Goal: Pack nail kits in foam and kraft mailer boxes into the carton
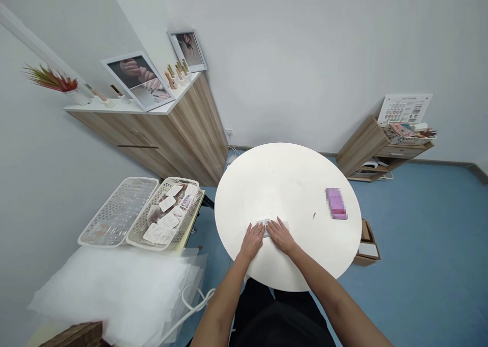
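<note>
White round tabletop (278, 177); small flat pale, see-through-looking packet (264, 220) lies on it near the near edge, left of centre along that edge, partly covered by both hands. Exact contents too small to tell. Looks light, thin and floppy, likely plastic film, so probably a bit slippery and easy to crease; not heavy, no real breakage risk that I can judge. Best hold is likely by its outer side edges or corners, or flat under the fingertips. Left hand (252, 241): palm down, fingers stretched out and a little spread, tips on the packet's left part. Right hand (281, 237): palm down, fingers extended, slightly apart, tips on its right part. Fingertips of the two hands nearly meet; no pinch visible, thumb contact can't be told. Purple rectangular item with a pink-red band (336, 203), pixelated, lies by the tabletop's right edge, well apart from the hands. Tiny dark red sliver (314, 216) sits between it and the right hand.
</note>
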{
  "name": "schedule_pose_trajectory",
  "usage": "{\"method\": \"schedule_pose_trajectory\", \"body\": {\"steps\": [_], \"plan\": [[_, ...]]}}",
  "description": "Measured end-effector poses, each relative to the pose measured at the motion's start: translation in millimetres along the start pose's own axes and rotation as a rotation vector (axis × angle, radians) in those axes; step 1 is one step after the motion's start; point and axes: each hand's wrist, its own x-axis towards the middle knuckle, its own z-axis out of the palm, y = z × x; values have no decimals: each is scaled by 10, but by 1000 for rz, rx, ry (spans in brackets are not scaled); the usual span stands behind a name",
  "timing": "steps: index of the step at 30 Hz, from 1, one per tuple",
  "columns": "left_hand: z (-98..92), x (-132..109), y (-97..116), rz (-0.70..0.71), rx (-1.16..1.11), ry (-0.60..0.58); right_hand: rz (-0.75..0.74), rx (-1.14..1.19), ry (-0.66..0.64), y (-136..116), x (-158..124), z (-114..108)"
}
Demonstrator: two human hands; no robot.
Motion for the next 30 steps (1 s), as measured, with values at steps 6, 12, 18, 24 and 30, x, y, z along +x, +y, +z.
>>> {"method": "schedule_pose_trajectory", "body": {"steps": [6, 12, 18, 24, 30], "plan": [[-241, 96, -60, 13, -130, 9, 12, 42, -113, 45, 233, -161], [-370, -104, 83, -43, -337, -10, 48, 192, -188, -5, 27, -399], [-496, -158, 79, -95, -458, -20, 120, 301, -148, -6, -32, -482], [-511, 110, -110, -315, -534, -46, 284, 413, -146, 128, 256, -511], [-297, 305, -225, -431, -493, -43, 411, 404, -193, 276, 445, -367]]}}
